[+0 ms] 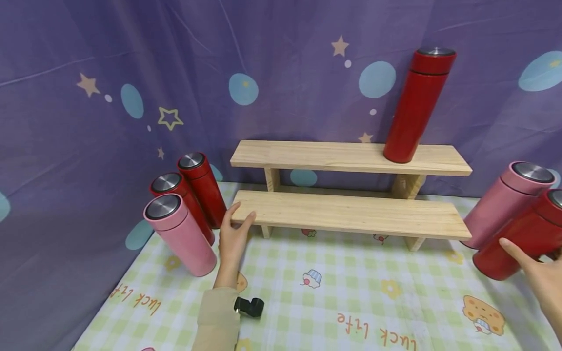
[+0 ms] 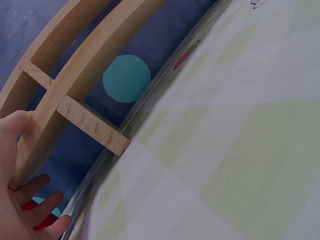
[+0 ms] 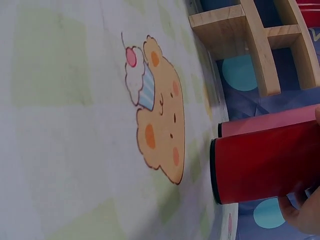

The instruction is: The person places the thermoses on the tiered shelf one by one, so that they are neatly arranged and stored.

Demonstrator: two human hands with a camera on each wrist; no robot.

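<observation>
In the head view my left hand [image 1: 232,239] holds the left end of the lower board of a two-step wooden shelf [image 1: 347,212], thumb at its front edge. The left wrist view shows that hand [image 2: 20,165] with several fingers spread below the board. At the far right my right hand [image 1: 537,278] grips a red thermos [image 1: 513,243], thumb across its front. Its dark base [image 3: 215,170] is close to the tablecloth in the right wrist view. Right behind it stands a pink thermos [image 1: 496,209]. Another red thermos [image 1: 414,112] stands on the upper board, toward its right.
Left of the shelf, a pink thermos [image 1: 186,243] stands in front of two red ones, the nearer red thermos [image 1: 193,209] and the farther red thermos [image 1: 206,190]. A checked tablecloth [image 1: 325,312] covers the table. Behind hangs a purple patterned curtain [image 1: 298,58].
</observation>
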